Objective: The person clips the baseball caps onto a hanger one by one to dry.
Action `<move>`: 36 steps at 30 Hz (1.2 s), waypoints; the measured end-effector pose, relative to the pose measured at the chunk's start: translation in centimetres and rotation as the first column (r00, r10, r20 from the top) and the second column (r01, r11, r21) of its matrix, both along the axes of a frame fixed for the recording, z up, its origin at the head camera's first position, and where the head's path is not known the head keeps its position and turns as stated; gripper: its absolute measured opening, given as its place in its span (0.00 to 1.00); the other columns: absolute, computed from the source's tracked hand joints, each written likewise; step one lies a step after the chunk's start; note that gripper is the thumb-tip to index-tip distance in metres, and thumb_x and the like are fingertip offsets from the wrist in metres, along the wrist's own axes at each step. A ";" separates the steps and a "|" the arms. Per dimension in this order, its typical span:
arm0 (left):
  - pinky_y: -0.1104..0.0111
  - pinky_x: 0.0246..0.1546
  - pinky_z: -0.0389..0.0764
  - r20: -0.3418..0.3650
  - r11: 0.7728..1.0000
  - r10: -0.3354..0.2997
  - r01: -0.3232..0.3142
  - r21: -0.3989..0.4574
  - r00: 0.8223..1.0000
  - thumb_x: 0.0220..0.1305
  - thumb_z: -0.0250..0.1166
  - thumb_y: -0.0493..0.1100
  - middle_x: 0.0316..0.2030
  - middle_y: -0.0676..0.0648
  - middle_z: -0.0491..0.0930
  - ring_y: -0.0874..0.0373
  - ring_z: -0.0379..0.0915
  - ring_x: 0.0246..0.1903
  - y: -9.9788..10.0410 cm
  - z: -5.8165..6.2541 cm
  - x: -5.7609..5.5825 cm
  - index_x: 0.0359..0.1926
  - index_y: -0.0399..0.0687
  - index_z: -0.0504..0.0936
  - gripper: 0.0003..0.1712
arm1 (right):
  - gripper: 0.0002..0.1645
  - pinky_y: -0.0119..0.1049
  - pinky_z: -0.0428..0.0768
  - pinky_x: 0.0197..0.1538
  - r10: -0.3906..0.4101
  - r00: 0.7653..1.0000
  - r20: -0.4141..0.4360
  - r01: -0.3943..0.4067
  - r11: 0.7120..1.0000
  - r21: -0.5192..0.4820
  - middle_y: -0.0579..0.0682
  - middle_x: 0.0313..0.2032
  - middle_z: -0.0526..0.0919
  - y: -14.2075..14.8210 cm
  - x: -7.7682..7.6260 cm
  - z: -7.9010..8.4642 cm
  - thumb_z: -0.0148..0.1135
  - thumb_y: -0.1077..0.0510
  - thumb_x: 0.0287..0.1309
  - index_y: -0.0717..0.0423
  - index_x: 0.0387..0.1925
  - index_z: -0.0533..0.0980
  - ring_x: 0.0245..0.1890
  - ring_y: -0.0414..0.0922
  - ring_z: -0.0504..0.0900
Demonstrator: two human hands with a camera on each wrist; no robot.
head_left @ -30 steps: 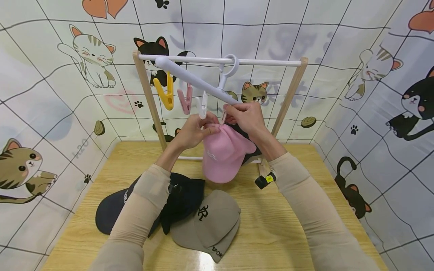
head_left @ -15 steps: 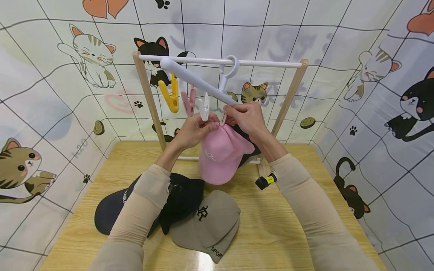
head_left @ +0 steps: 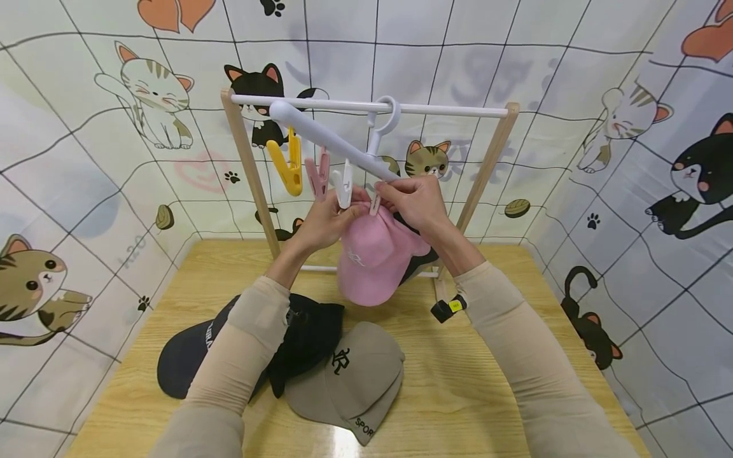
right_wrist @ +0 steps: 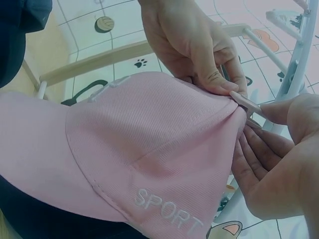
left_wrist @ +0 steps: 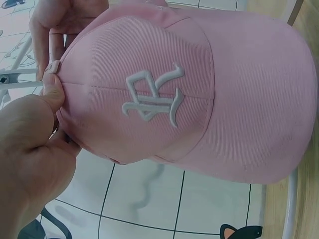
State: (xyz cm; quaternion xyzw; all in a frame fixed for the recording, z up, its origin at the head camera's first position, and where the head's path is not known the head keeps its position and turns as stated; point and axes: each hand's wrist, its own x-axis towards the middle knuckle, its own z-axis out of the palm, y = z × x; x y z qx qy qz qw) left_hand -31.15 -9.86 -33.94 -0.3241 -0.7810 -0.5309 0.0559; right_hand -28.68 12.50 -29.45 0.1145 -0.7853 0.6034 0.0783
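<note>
A pink baseball cap (head_left: 369,261) with a white embroidered emblem hangs brim down below a white hanger (head_left: 329,137). My left hand (head_left: 326,222) pinches the crown's upper edge between thumb and fingers. My right hand (head_left: 420,203) pinches a pale clothespin (head_left: 375,204), whose tip lies over the gathered edge of the cap. In the right wrist view the pale clothespin (right_wrist: 246,103) straddles that edge, close to the left thumb. A dark cap (head_left: 420,264) hangs behind the pink one, mostly hidden by it and my right wrist.
Yellow (head_left: 289,165), pink (head_left: 317,175) and white clothespins (head_left: 344,184) dangle from the tilted hanger, which hooks over the rack's white bar (head_left: 452,110). Dark caps (head_left: 309,331) and a grey-brown cap (head_left: 363,366) lie on the wooden table (head_left: 458,394) beneath my left arm.
The pink cap shifted left, then rose slightly towards the pale clothespin, whose tip now overlaps the cap's edge further. The hanging clothespins swung a little right. Both hands kept their grips.
</note>
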 end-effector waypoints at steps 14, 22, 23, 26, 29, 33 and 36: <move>0.64 0.64 0.83 0.015 0.997 -0.068 0.067 0.048 0.998 0.82 0.66 0.35 0.55 0.36 0.89 0.50 0.86 0.58 0.2 -0.3 -0.3 0.59 0.34 0.83 0.11 | 0.20 0.32 0.91 0.40 -0.020 0.999 0.033 0.020 1.000 -0.007 0.43 0.31 0.94 0.0 -0.2 -0.3 0.79 0.48 0.71 0.61 0.51 0.94 0.31 0.36 0.91; 0.63 0.67 0.82 0.030 0.997 -0.067 0.065 0.043 0.997 0.83 0.65 0.35 0.57 0.35 0.89 0.48 0.86 0.61 0.3 -0.4 -0.4 0.60 0.33 0.83 0.12 | 0.21 0.30 0.89 0.42 0.000 1.000 -0.016 0.001 0.999 0.054 0.45 0.33 0.94 0.5 -0.2 -0.6 0.75 0.45 0.75 0.59 0.49 0.94 0.35 0.37 0.90; 0.62 0.68 0.82 0.031 0.997 -0.068 0.066 0.042 0.997 0.83 0.65 0.35 0.57 0.34 0.89 0.48 0.86 0.61 0.3 -0.5 -0.4 0.61 0.33 0.83 0.13 | 0.21 0.30 0.89 0.43 0.002 1.000 -0.020 -0.001 0.998 0.067 0.45 0.34 0.94 0.6 -0.2 -0.6 0.74 0.44 0.76 0.59 0.49 0.94 0.36 0.37 0.89; 0.58 0.70 0.82 0.031 0.997 -0.063 0.062 0.038 0.998 0.84 0.65 0.36 0.59 0.35 0.89 0.47 0.86 0.63 0.3 -0.5 -0.4 0.62 0.34 0.84 0.14 | 0.22 0.30 0.89 0.44 0.010 1.000 -0.029 -0.007 0.995 0.097 0.48 0.36 0.94 0.8 0.0 -0.6 0.71 0.43 0.78 0.57 0.48 0.94 0.38 0.39 0.90; 0.52 0.72 0.82 0.024 0.998 -0.052 0.051 0.031 0.998 0.84 0.66 0.37 0.60 0.36 0.90 0.46 0.86 0.65 0.3 -0.5 -0.3 0.64 0.36 0.85 0.15 | 0.22 0.31 0.90 0.46 0.025 0.999 -0.023 -0.022 0.993 0.114 0.53 0.42 0.95 0.9 0.2 -0.6 0.69 0.42 0.80 0.55 0.50 0.94 0.41 0.41 0.92; 0.48 0.74 0.81 0.001 0.999 -0.035 0.035 0.030 0.999 0.85 0.66 0.40 0.63 0.40 0.89 0.47 0.84 0.66 0.1 -0.5 -0.2 0.66 0.40 0.86 0.16 | 0.23 0.35 0.92 0.51 0.047 0.999 -0.008 -0.045 0.990 0.136 0.58 0.50 0.95 1.2 0.3 -0.5 0.65 0.41 0.82 0.54 0.55 0.93 0.46 0.44 0.93; 0.47 0.76 0.78 -0.019 0.999 -0.028 0.028 0.027 0.999 0.85 0.65 0.42 0.64 0.41 0.88 0.48 0.81 0.68 0.0 -0.7 -0.2 0.67 0.41 0.86 0.17 | 0.25 0.37 0.92 0.55 0.068 0.998 -0.003 -0.067 0.987 0.147 0.61 0.54 0.94 1.5 0.3 -0.5 0.63 0.41 0.84 0.55 0.59 0.91 0.50 0.49 0.94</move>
